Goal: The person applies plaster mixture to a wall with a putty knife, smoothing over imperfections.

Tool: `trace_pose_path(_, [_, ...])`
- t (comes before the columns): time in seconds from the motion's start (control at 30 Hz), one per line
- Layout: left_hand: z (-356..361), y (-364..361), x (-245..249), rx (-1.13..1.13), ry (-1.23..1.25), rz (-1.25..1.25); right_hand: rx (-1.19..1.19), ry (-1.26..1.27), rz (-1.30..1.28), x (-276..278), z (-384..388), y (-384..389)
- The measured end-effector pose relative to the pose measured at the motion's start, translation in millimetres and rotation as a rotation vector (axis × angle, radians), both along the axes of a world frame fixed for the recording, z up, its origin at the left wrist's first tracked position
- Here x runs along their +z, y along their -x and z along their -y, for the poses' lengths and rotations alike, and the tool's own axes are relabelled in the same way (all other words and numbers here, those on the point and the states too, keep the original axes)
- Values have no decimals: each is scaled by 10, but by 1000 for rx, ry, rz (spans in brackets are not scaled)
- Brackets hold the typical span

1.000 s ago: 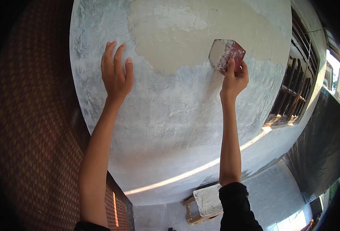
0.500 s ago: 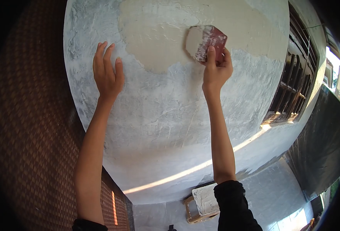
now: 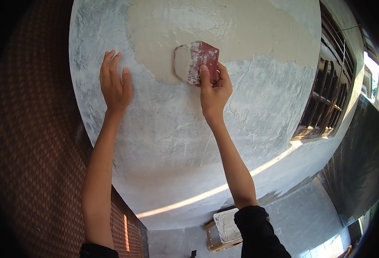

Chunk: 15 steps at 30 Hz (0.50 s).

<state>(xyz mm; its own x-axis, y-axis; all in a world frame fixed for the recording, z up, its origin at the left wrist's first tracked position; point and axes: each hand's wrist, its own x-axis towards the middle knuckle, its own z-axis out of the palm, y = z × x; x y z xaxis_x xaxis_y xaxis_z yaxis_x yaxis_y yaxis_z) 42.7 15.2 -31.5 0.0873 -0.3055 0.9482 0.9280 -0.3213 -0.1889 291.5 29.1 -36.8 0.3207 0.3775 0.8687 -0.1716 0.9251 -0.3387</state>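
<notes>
A dark red scraper, its left part covered in pale paste, lies against the wall with my right hand pinching its lower right edge. My left hand is raised near the left part of the wall, fingers apart and holding nothing; whether it touches the wall I cannot tell. Beige wet paste covers the upper wall around the scraper. Below it the wall is a rough, patchy grey-white.
A woven brown panel runs down the left side. At the right is a dark wooden window, with a dark sheet beyond. A tray of white paste sits on a low wooden stool on the grey floor.
My right hand and the scraper have moved left and slightly down across the beige paste. My left hand has shifted slightly left and down, still open.
</notes>
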Motion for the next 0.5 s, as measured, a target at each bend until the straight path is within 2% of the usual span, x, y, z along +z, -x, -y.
trace_pose_path(0.07, [4, 18, 13, -15, -5, -10, 22, 10, 60, -73, -6, 47])
trace_pose_path(0.13, [10, 9, 11, 1, 6, -2, -242, 77, 39, -146, -115, -182])
trace_pose_path(0.17, [14, -3, 17, 2, -2, -6, -307, 31, -48, -161, -134, -363])
trace_pose_path(0.27, [30, -41, 4, 67, 27, -5, -265, 57, -190, -76, -91, -627])
trace_pose_path(0.33, [41, -41, -1, 54, 37, 7, -46, -4, -297, 86, -3, -482])
trace_pose_path(0.4, [22, -16, -1, 35, 18, 4, 16, -46, -147, 187, 36, -139])
trace_pose_path(0.43, [15, -5, 9, 12, -4, 6, -51, -136, -84, 241, 40, 76])
trace_pose_path(0.5, [23, -5, 15, 13, -5, 8, -90, -155, 36, 293, -2, 348])
